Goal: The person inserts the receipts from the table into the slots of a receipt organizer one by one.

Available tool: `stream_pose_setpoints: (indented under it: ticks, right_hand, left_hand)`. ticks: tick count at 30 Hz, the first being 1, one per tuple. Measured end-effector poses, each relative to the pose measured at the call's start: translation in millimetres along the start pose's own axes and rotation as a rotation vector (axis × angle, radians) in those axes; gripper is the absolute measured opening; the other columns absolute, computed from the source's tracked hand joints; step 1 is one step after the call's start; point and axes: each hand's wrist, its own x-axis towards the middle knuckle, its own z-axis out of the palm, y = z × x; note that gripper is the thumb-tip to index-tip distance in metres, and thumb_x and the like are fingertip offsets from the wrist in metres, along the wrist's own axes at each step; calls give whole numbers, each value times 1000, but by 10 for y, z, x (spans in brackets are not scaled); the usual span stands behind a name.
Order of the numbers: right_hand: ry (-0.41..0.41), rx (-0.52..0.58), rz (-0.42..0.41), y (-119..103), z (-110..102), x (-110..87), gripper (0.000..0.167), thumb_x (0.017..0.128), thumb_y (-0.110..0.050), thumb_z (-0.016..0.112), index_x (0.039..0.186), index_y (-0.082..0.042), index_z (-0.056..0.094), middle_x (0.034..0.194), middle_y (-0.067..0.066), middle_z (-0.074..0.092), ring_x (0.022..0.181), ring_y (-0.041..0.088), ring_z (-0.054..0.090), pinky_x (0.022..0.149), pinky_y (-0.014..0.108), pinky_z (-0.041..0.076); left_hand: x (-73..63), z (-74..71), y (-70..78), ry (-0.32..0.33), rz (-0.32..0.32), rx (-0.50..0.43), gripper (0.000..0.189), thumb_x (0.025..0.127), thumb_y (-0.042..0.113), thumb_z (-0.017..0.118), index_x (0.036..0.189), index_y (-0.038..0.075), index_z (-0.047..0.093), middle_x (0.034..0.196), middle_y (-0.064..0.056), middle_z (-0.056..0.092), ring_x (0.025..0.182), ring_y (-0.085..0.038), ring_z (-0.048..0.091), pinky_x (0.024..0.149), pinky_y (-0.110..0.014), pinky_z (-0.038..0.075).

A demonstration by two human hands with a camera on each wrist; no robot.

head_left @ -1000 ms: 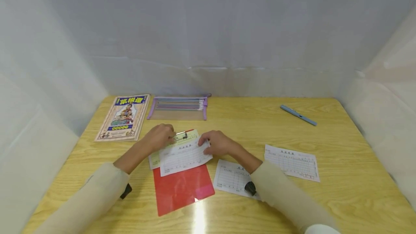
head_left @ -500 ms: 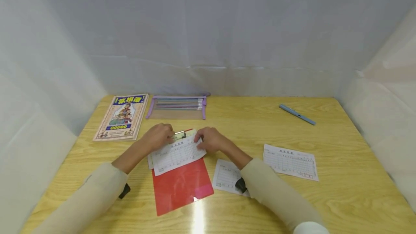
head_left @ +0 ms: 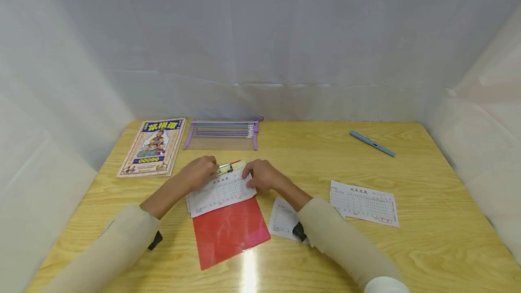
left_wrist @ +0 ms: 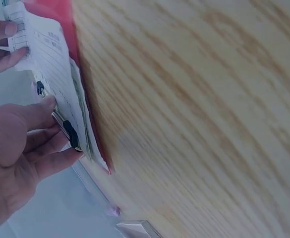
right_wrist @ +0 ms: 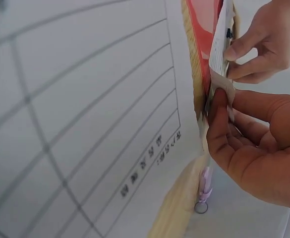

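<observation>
A red clipboard (head_left: 233, 232) lies on the table in front of me, its metal clip (head_left: 225, 169) at the far edge. My left hand (head_left: 198, 174) pinches that clip, thumb on top and fingers behind, as the left wrist view shows. Over a yellowish sheet (head_left: 240, 165) on the board lies a white printed form (head_left: 220, 197), its top edge close to the clip. The form's right end is between the thumb and fingers of my right hand (head_left: 263, 175). In the left wrist view, whether the clip (left_wrist: 60, 119) bears down on the form cannot be told.
Beneath my right forearm is another white form (head_left: 283, 220), and one more form (head_left: 366, 202) lies further right. A blue pen (head_left: 372, 144) sits at the back right. A comic-covered book (head_left: 153, 148) and a purple-edged pencil pouch (head_left: 221, 144) are at the back left.
My right hand has moved left with the white form, which now covers more of the yellowish sheet and sits closer to the clip. The left hand stays at the clip.
</observation>
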Motion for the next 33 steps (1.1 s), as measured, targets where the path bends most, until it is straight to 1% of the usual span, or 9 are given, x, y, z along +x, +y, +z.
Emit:
stream_pose_setpoints:
  ticks: [3, 6, 11, 14, 17, 21, 25, 30, 33]
  right_hand:
    - [-6, -25, -4, -20, 9, 19, 17, 81, -4, 71, 97, -8, 68, 86, 4, 59, 79, 15, 50, 68, 22, 44]
    - [-11, -43, -9, -24, 14, 36, 19, 81, -3, 70, 99, -8, 68, 88, 6, 60, 79, 15, 51, 68, 22, 45]
    - [-17, -86, -5, -27, 37, 62, 21, 83, -2, 67, 103, -9, 67, 104, 7, 64, 86, 15, 52, 73, 22, 47]
    - [-21, -99, 2, -32, 48, 78, 21, 84, -1, 66, 104, -9, 66, 110, 7, 64, 89, 15, 53, 72, 21, 47]
    - [-28, -80, 23, -49, 50, 87, 22, 84, -1, 66, 105, -8, 65, 111, 7, 64, 86, 16, 54, 64, 21, 47]
    - [-22, -62, 54, -77, 54, 98, 23, 84, -1, 66, 106, -9, 65, 114, 7, 63, 84, 16, 55, 55, 18, 45]
    - [2, -81, 51, -97, 58, 115, 22, 83, -2, 67, 104, -9, 65, 113, 7, 64, 86, 18, 55, 52, 18, 44]
    - [39, -122, 17, -115, 59, 140, 22, 81, 0, 68, 102, -8, 66, 110, 7, 66, 86, 18, 55, 55, 18, 46]
    - [56, -153, 5, -123, 62, 160, 22, 81, 0, 68, 101, -8, 67, 109, 6, 67, 87, 17, 54, 61, 19, 46]
  left_hand:
    - [-17, 2, 7, 6, 5, 18, 7, 80, 8, 70, 79, 1, 68, 82, -13, 63, 74, -24, 60, 68, -33, 55]
    - [-18, -8, 21, 4, 0, 25, 8, 81, 8, 70, 80, 0, 68, 83, -14, 63, 75, -25, 61, 68, -33, 55]
    - [-11, -25, 35, 1, 1, 25, 7, 81, 7, 69, 78, 0, 67, 81, -13, 62, 73, -24, 59, 67, -33, 54]
    - [-4, -23, 37, 8, 15, 30, 8, 81, 5, 69, 76, 0, 66, 77, -11, 60, 69, -22, 57, 63, -32, 52]
    - [-1, -17, 36, 14, 17, 34, 8, 81, 4, 69, 75, 0, 66, 74, -10, 57, 67, -22, 55, 60, -32, 51]
    - [-5, -12, 30, 16, 15, 36, 8, 82, 4, 68, 76, -1, 67, 75, -10, 58, 68, -23, 56, 61, -33, 51]
    - [-6, -4, 21, 23, 27, 42, 9, 82, 4, 68, 74, 0, 66, 74, -9, 57, 67, -22, 55, 60, -32, 50]
    - [-6, -5, 18, 28, 30, 48, 11, 82, 3, 67, 71, 0, 65, 71, -8, 54, 64, -20, 53, 57, -30, 48]
    - [-7, -2, 18, 24, 27, 43, 11, 82, 3, 67, 71, 1, 65, 72, -8, 55, 64, -20, 53, 57, -30, 48]
